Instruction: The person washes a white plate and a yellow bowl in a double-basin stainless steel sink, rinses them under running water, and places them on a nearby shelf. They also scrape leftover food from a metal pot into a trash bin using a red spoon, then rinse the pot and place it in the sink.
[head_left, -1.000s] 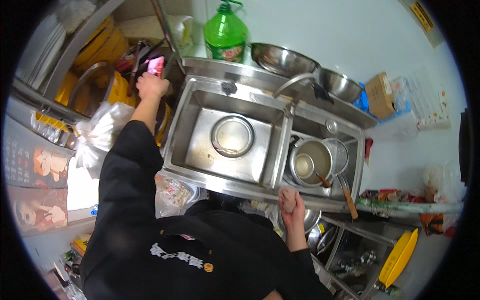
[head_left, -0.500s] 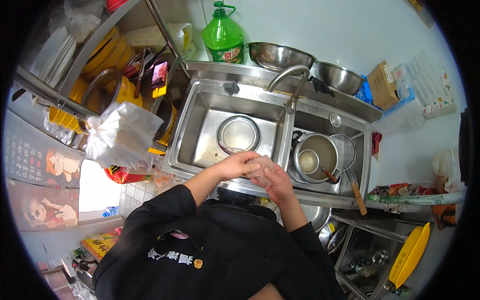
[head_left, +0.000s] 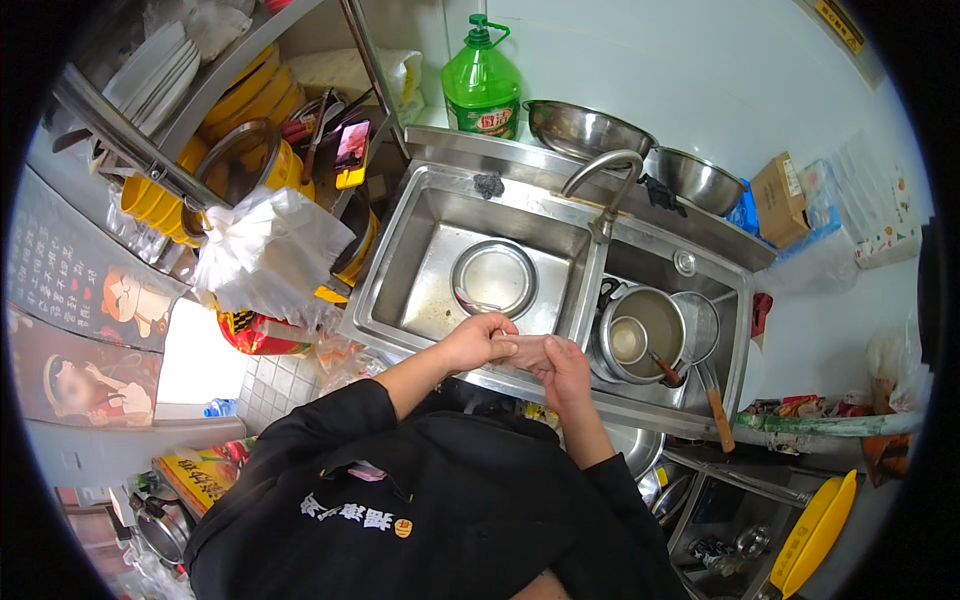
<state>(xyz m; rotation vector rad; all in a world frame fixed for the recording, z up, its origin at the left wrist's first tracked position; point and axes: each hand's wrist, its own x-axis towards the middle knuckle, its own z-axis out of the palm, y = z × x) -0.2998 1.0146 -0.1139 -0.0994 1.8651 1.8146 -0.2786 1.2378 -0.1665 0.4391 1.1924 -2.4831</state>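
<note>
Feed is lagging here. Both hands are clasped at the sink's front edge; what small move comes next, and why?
Probably reach forward into the left basin: the left hand and right hand are empty and pressed together, and the round steel dish sits closest ahead.

Black long-sleeved top, both sleeves pushed up past the wrists, forearms bare. Small white print with a round orange-yellow mark on the chest, a little pink patch above it. Left hand [head_left: 470, 342] and right hand [head_left: 562, 367] bare, no gloves or rings visible.

left hand [head_left: 478, 340] clasps right hand [head_left: 560, 362] over sink [head_left: 400, 270].
</note>
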